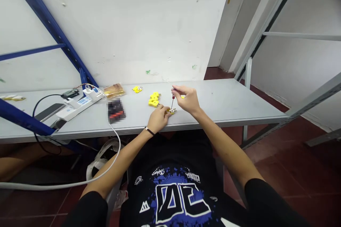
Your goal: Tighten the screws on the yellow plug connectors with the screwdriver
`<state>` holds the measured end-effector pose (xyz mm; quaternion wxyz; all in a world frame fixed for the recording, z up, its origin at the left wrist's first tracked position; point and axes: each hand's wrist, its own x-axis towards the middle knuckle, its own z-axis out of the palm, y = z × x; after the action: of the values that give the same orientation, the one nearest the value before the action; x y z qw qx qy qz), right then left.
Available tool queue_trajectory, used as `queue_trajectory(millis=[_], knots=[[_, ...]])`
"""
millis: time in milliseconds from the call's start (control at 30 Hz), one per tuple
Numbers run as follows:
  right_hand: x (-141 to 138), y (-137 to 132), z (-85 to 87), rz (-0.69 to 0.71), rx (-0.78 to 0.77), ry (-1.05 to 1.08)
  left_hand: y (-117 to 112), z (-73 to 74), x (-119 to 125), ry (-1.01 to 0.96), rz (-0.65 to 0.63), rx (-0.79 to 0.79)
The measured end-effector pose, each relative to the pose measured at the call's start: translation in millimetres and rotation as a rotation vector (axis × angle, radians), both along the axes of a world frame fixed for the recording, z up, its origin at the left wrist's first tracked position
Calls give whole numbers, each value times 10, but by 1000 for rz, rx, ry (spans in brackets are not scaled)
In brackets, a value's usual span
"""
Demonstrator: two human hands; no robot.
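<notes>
Left hand [157,117] pins a yellow connector [170,111] to the desk [226,103] edge; right hand [188,98] grips a small screwdriver [173,100] upright on it. Judged mid-way: three more connectors [154,99] lie just behind it, apparently awaiting work.

yellow connectors [153,103], red-handled screwdriver [173,98], grey table [226,103], blue rack [53,32].

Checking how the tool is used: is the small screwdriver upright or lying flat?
Upright: the screwdriver stands tip-down on the yellow plug, gripped by the right hand.
</notes>
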<state>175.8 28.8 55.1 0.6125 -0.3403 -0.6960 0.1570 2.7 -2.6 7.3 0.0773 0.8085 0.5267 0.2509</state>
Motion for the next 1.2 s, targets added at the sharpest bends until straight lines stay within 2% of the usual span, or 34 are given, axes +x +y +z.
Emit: queue_trajectory(millis=[100, 267, 433, 633, 833, 1033, 1200], knots=[[-23, -26, 9, 37, 8, -28, 3, -5, -1, 5, -4, 5], [-27, -20, 23, -18, -63, 19, 10, -14, -3, -4, -12, 13], [-13, -39, 26, 137, -99, 47, 8, -21, -9, -11, -14, 17], [-12, -39, 51, 2, -107, -7, 13, -28, -9, -7, -12, 23], [16, -32, 49, 119, -118, 54, 8, -26, -1, -6, -14, 22], [-7, -34, 60, -16, -91, 16, 9, -32, -6, 1, -16, 30], [11, -33, 59, 83, -74, 58, 4, -28, -9, 10, -6, 37]])
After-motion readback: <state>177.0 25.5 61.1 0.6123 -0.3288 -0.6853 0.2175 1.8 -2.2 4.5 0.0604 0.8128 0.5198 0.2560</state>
